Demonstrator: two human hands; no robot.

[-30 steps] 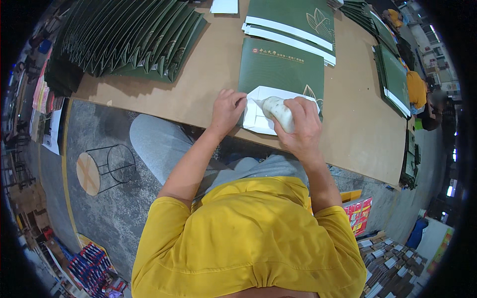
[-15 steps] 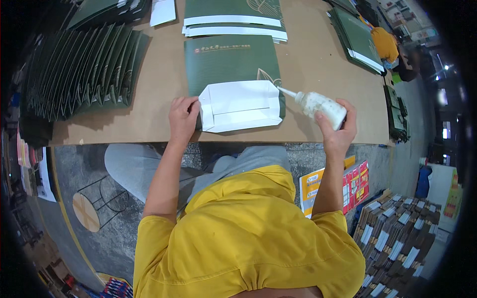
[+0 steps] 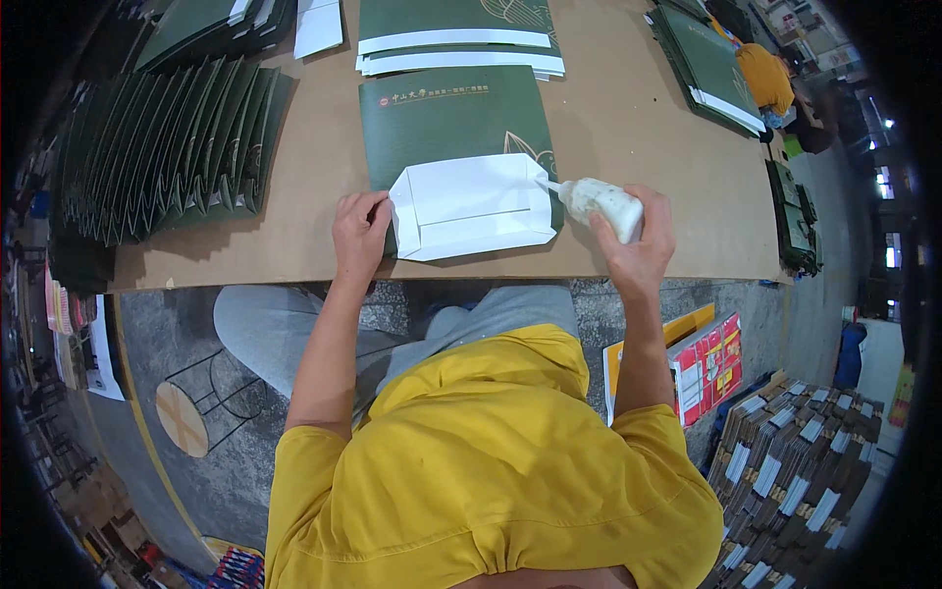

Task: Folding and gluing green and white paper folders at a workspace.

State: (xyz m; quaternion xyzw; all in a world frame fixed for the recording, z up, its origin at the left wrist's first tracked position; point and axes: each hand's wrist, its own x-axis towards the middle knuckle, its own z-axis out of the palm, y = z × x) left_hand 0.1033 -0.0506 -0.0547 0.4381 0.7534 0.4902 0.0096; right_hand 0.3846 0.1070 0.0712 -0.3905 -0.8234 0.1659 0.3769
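Observation:
A green paper bag (image 3: 456,118) lies flat in front of me, its white folded bottom (image 3: 471,204) facing up at the near end. My left hand (image 3: 360,234) pinches the left edge of that bottom between thumb and fingers. In my right hand (image 3: 638,240) is a white translucent squeeze bottle (image 3: 601,207), tilted on its side with its thin nozzle pointing left. The nozzle tip is over the upper right corner of the white bottom; whether it touches the paper I cannot tell.
A row of folded green bags (image 3: 177,147) stands fanned out on the left of the brown table (image 3: 628,128). More flat green bags (image 3: 456,25) lie beyond the one before me, and another pile (image 3: 708,74) is at the far right. A stool (image 3: 183,419) stands on the floor.
My right hand has moved left with the squeeze bottle, bringing the nozzle from the right edge onto the corner of the white bottom. My left hand keeps its pinch on the bag.

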